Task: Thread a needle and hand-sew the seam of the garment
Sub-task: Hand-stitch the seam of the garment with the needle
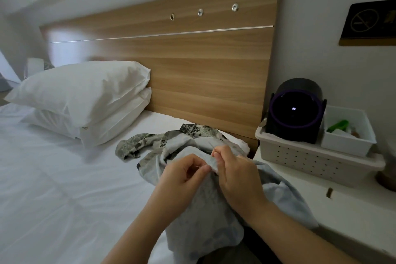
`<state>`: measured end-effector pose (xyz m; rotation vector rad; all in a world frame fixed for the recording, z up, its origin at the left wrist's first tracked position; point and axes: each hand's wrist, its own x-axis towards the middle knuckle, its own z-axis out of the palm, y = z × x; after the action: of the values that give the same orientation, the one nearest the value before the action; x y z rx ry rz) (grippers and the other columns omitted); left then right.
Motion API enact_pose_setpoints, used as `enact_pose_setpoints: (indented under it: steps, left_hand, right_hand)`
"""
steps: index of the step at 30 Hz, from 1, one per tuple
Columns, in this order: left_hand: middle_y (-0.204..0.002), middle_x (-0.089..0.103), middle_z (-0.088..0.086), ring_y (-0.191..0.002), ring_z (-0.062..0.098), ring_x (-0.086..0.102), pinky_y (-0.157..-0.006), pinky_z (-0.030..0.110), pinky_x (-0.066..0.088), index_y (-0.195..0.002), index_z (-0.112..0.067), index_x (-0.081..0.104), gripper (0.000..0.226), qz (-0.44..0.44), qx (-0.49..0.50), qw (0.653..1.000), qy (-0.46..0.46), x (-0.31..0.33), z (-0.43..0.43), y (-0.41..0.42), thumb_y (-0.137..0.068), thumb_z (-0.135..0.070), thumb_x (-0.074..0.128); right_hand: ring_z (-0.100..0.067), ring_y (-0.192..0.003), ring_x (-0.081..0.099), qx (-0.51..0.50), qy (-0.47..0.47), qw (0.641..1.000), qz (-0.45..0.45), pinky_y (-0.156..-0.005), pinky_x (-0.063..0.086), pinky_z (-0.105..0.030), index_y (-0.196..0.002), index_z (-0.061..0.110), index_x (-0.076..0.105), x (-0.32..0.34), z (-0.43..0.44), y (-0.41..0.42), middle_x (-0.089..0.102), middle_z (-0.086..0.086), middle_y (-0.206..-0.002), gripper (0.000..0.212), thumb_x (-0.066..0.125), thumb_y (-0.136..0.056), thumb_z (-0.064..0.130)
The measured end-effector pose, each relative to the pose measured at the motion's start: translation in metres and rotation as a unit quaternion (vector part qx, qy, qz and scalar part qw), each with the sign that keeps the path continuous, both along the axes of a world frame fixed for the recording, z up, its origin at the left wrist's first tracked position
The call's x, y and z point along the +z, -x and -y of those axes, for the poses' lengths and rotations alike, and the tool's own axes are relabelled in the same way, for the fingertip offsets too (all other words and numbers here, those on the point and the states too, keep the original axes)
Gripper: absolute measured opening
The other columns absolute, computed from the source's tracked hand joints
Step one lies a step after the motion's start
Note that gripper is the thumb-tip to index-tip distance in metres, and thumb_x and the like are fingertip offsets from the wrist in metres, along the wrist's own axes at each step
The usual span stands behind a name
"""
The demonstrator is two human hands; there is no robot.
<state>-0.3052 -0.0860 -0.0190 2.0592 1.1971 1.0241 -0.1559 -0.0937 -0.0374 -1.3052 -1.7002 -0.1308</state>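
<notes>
A grey-green floral garment (205, 210) lies bunched on the white bed, turned inside out over my lap. My right hand (235, 176) pinches a raised fold of the garment's edge between thumb and fingers. My left hand (182, 176) sits just to the left of that fold, its fingers curled and pinching a thin needle (200, 167) with a fine thread at the fabric edge. The needle's tip is hidden by the cloth and my fingers.
Two white pillows (85, 100) are stacked at the left against a wooden headboard (192, 66). On the bedside table (321, 210) at the right, a perforated tray (310, 156) holds a black round device (295, 111) and a white box (347, 141).
</notes>
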Motion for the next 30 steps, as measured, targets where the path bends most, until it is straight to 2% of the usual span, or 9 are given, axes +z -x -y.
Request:
enact_pose_setpoints:
  steps: [1, 3, 6, 10, 12, 17, 22, 26, 30]
  left_hand:
    - [-0.072, 0.064, -0.01, -0.064, 0.005, 0.057, -0.062, 0.017, 0.045, -0.078, -0.03, 0.063, 0.011, -0.005, -0.002, 1.0, -0.01, 0.0, 0.0, 0.0, -0.088, -0.03, 0.061]
    - [-0.067, 0.06, -0.012, -0.058, 0.002, 0.051, -0.058, 0.014, 0.042, -0.076, -0.034, 0.061, 0.012, -0.015, -0.005, 1.0, -0.023, -0.001, 0.0, 0.002, -0.089, -0.032, 0.06]
    - [-0.062, 0.051, -0.011, -0.054, 0.001, 0.045, -0.056, 0.011, 0.038, -0.084, -0.044, 0.058, 0.014, -0.016, -0.026, 0.999, -0.027, -0.002, -0.001, 0.005, -0.087, -0.032, 0.064]
    - [-0.085, 0.054, -0.013, -0.064, 0.006, 0.049, -0.061, 0.01, 0.04, -0.093, -0.056, 0.048, 0.028, -0.033, -0.031, 0.995, -0.086, -0.003, 0.001, 0.005, -0.078, -0.046, 0.069]
    - [-0.084, 0.055, -0.022, -0.066, 0.001, 0.051, -0.061, 0.008, 0.038, -0.091, -0.059, 0.045, 0.023, -0.044, -0.03, 0.993, -0.107, 0.0, 0.002, 0.003, -0.075, -0.058, 0.062]
    - [-0.071, 0.054, -0.037, -0.055, -0.012, 0.046, -0.057, 0.001, 0.034, -0.081, -0.049, 0.05, 0.019, -0.037, -0.032, 0.994, -0.1, 0.006, 0.004, -0.001, -0.075, -0.052, 0.067]
    - [-0.053, 0.054, -0.023, -0.042, -0.002, 0.04, -0.046, 0.008, 0.032, -0.079, -0.045, 0.058, 0.017, 0.01, -0.035, 0.999, -0.013, 0.004, 0.003, -0.004, -0.07, -0.053, 0.07]
    - [-0.068, 0.064, -0.005, -0.044, 0.0, 0.039, -0.048, 0.014, 0.034, -0.075, -0.041, 0.061, 0.025, 0.051, -0.041, 0.998, 0.017, 0.005, 0.002, -0.007, -0.063, -0.061, 0.068]
    - [-0.049, 0.052, -0.017, -0.041, 0.0, 0.038, -0.044, 0.009, 0.03, -0.073, -0.04, 0.061, 0.025, 0.035, -0.031, 0.999, 0.014, 0.009, 0.005, -0.01, -0.063, -0.062, 0.066]
  right_hand:
    - [-0.018, -0.057, 0.059, 0.021, 0.019, 0.999, -0.021, -0.051, 0.049, -0.038, -0.093, 0.011, 0.06, 0.0, -0.002, -0.003, 0.063, -0.002, -0.067, 0.033, 0.033, -0.099, 0.029]
    - [-0.01, -0.068, 0.057, 0.056, 0.047, 0.996, -0.053, -0.062, 0.046, -0.031, -0.095, 0.013, 0.058, 0.004, -0.005, -0.011, 0.062, 0.003, -0.075, 0.029, 0.035, -0.098, 0.03]
    - [-0.006, -0.057, 0.05, 0.092, 0.057, 0.992, -0.067, -0.054, 0.036, -0.024, -0.095, 0.014, 0.056, 0.016, -0.014, -0.026, 0.058, 0.004, -0.066, 0.025, 0.037, -0.098, 0.03]
    - [-0.009, -0.044, 0.043, 0.096, 0.042, 0.993, -0.048, -0.046, 0.04, -0.042, -0.095, 0.015, 0.056, 0.032, -0.022, -0.039, 0.05, 0.005, -0.053, 0.019, 0.04, -0.1, 0.025]
    - [-0.01, -0.046, 0.045, 0.102, 0.039, 0.993, -0.046, -0.047, 0.041, -0.042, -0.097, 0.015, 0.056, 0.038, -0.024, -0.042, 0.052, 0.004, -0.056, 0.019, 0.04, -0.1, 0.025]
    - [-0.006, -0.047, 0.043, 0.117, 0.02, 0.992, -0.05, -0.047, 0.036, -0.028, -0.095, 0.013, 0.056, 0.042, -0.028, -0.043, 0.046, 0.011, -0.056, 0.019, 0.042, -0.1, 0.023]
    - [-0.005, -0.05, 0.048, 0.11, 0.012, 0.992, -0.052, -0.048, 0.033, -0.016, -0.094, 0.013, 0.057, 0.043, -0.028, -0.046, 0.044, 0.016, -0.055, 0.018, 0.043, -0.099, 0.022]
    - [-0.004, -0.05, 0.048, 0.111, 0.013, 0.992, -0.053, -0.047, 0.032, -0.014, -0.094, 0.011, 0.057, 0.043, -0.027, -0.049, 0.043, 0.017, -0.055, 0.017, 0.044, -0.099, 0.019]
    - [-0.006, -0.051, 0.048, 0.11, 0.018, 0.992, -0.056, -0.047, 0.032, -0.015, -0.093, 0.011, 0.058, 0.042, -0.027, -0.05, 0.045, 0.015, -0.056, 0.016, 0.045, -0.099, 0.018]
